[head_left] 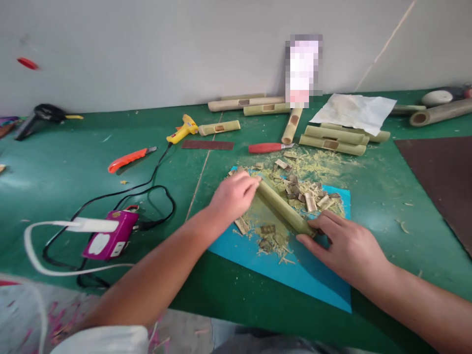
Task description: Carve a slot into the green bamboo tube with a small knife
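A green bamboo tube (282, 204) lies slantwise over a blue sheet (313, 282), held at both ends. At its far left end the fingers of my left hand (236, 194) are closed on it. My right hand (346, 246) grips the near right end between thumb and fingers. Bamboo chips (311, 200) and shavings are heaped behind the tube, and a few more chips (268, 236) lie in front of it. Beyond the heap rests a red-handled knife (266, 147).
Cut bamboo tubes (334, 145) lie at the back, some under white paper (354, 110). An orange cutter (129, 160), a yellow glue gun (184, 129) and a magenta power adapter (110, 236) with cables are on the left. A brown sheet (438, 177) covers the right side.
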`<state>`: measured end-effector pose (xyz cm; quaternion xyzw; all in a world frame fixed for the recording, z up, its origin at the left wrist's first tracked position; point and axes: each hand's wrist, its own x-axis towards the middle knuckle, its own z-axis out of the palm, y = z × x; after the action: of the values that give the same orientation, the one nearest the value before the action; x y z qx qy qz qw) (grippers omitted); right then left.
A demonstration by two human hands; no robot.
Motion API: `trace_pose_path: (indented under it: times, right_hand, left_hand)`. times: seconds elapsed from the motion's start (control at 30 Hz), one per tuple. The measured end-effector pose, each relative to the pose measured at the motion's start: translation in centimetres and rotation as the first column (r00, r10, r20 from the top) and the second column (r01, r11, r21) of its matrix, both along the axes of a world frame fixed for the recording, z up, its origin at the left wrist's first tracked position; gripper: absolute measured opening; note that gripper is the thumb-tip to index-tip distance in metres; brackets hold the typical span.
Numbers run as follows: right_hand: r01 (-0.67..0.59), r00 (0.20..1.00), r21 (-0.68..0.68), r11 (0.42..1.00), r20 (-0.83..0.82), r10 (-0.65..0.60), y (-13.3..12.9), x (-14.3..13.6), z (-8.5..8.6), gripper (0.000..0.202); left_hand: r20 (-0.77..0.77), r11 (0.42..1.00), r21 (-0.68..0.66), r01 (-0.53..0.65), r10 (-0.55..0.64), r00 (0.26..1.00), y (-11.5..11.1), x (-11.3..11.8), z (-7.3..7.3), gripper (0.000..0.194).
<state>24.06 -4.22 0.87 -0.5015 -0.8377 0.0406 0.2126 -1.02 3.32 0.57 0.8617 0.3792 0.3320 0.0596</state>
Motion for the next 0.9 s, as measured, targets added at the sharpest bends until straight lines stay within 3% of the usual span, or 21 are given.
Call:
trace_pose_path:
  times: [0.17,0.27,0.4,0.5,0.63,0.73,0.87,0.9]
  right_hand:
    - [-0.011,1.000,0.027,1.000,0.026,0.011,0.05,0.07,0.19,0.030]
    - [-0.014,0.999,0.040,0.999,0.046,0.012,0.08,0.04,0.37,0.031]
    - [-0.019,0.999,0.037,0.999,0.039,0.018,0.10,0.00,0.58,0.031]
    - [-0.006,0.999,0.045,0.999,0.043,0.005,0.10,0.00,0.68,0.032]
    - [-0.015,0.999,0.039,0.999,0.046,0.013,0.11,0.01,0.68,0.031]
    - [-0.002,0.999,0.038,0.999,0.051,0.000,0.12,0.01,0.61,0.031]
    - [-0.007,0.999,0.006,1.000,0.051,0.007,0.12,0.07,0.56,0.032]
    - [-0.003,0.999,0.000,1.000,0.046,0.003,0.11,0.09,0.56,0.032]
  left_hand:
    - [-0.021,0.999,-0.040,0.029,-0.030,0.999,-0.21,0.07,-0.22,0.023]
    - [-0.028,0.999,0.013,-0.032,0.032,0.999,-0.39,0.15,-0.36,0.024]
    - [-0.096,0.998,0.008,0.066,-0.064,0.993,-0.45,0.18,-0.41,0.024]
    - [-0.081,0.996,0.086,-0.032,0.039,0.996,-0.31,0.21,-0.38,0.025]
    - [-0.145,0.998,-0.018,0.053,-0.055,0.988,-0.54,0.57,-0.36,0.027]
    - [-0.108,0.999,0.035,-0.006,0.010,0.994,-0.67,0.70,-0.31,0.027]
    - [-0.132,0.993,-0.057,0.105,-0.111,0.985,-0.23,0.37,-0.15,0.027]
    - [-0.125,0.999,-0.028,0.042,-0.045,0.991,-0.04,0.23,-0.10,0.026]
